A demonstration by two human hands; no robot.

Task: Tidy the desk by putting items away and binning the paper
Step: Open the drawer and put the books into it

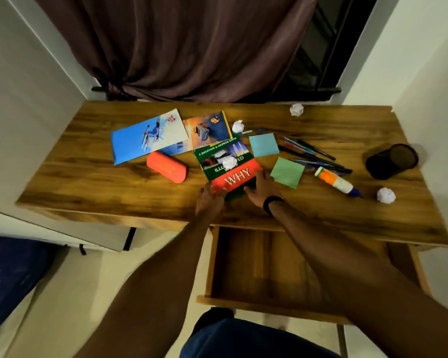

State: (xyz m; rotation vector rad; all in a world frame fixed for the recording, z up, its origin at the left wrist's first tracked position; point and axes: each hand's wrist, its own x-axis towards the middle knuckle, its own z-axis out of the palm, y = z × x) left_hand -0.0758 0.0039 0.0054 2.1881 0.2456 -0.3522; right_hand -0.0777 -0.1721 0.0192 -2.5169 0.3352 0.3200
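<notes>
A green and red "WHY" book [225, 164] lies in the middle of the wooden desk [88, 182] with a crumpled paper ball [229, 161] on its cover. My left hand [208, 198] grips the book's near left corner. My right hand [263, 188] holds its near right edge, fingers spread over the cover. Other paper balls lie at the back [296, 109], beside the books [238, 126] and at the right [386, 195]. Under the desk's front edge a drawer [267, 267] stands pulled out.
Two thin books [148, 135] [208, 129] and an orange case [166, 166] lie to the left. Blue [263, 144] and green [287, 172] sticky pads, several pens [313, 153], a glue stick [336, 181] and a tipped black pen holder [392, 161] lie to the right.
</notes>
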